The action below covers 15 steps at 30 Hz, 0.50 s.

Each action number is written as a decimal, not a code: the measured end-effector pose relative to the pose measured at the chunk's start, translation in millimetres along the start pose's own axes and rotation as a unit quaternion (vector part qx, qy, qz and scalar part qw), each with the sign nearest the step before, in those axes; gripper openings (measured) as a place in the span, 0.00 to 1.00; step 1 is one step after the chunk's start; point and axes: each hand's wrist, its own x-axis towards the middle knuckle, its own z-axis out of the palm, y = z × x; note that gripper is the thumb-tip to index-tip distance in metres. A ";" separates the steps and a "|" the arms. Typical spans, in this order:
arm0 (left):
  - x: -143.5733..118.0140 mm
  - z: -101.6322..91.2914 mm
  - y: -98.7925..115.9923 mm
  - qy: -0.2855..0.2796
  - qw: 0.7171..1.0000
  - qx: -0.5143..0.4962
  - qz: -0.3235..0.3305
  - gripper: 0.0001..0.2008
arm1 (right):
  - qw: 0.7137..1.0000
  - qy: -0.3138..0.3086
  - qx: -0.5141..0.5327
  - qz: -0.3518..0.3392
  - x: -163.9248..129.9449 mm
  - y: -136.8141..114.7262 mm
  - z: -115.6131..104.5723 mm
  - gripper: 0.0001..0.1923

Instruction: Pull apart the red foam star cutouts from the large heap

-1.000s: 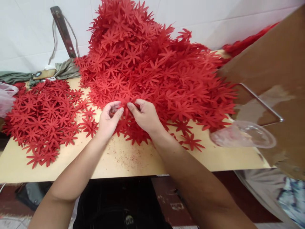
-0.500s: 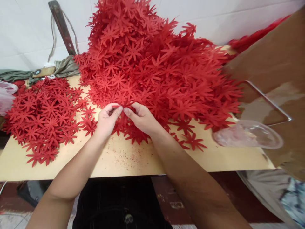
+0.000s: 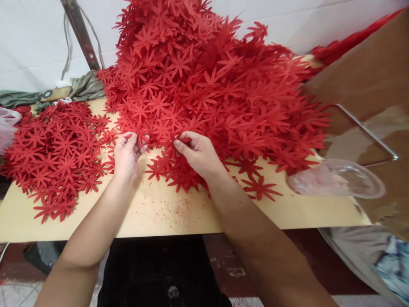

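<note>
My left hand (image 3: 128,153) pinches a red flower-shaped cutout (image 3: 139,137) with narrow petals, between thumb and fingers. To its right, my right hand (image 3: 198,154) is closed on another red flower cutout (image 3: 177,140), partly hidden by the fingers. Both hands are above the front of a tall heap of red flower cutouts (image 3: 204,94). A lower, flatter pile of the same cutouts (image 3: 60,149) lies on the left of the table.
The pale wooden table (image 3: 128,221) has red specks near its front edge. A clear plastic container (image 3: 338,179) lies at right, beside a brown cardboard box (image 3: 361,85). At back left are crumpled green cloth (image 3: 87,87) and a dark metal bar (image 3: 79,34). A plastic bag (image 3: 8,128) hangs far left.
My hands, together at one cutout before, have moved apart, the left going left and the right slightly right. Each now has a red cutout in its fingers.
</note>
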 end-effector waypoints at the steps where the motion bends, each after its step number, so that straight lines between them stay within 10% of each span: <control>1: 0.8 -0.3 0.2 -0.004 1.000 0.009 0.002 0.09 | 1.000 0.007 -0.004 -0.002 0.2 0.3 -0.8 0.21; 8: -11.9 8.2 -7.8 -0.097 0.992 0.085 -0.001 0.10 | 0.997 0.072 0.013 -0.020 -0.7 -0.7 1.9 0.32; 15: -24.2 18.4 -12.4 -0.176 0.980 0.089 -0.010 0.10 | 0.999 0.001 0.032 -0.013 -4.2 -4.7 10.0 0.30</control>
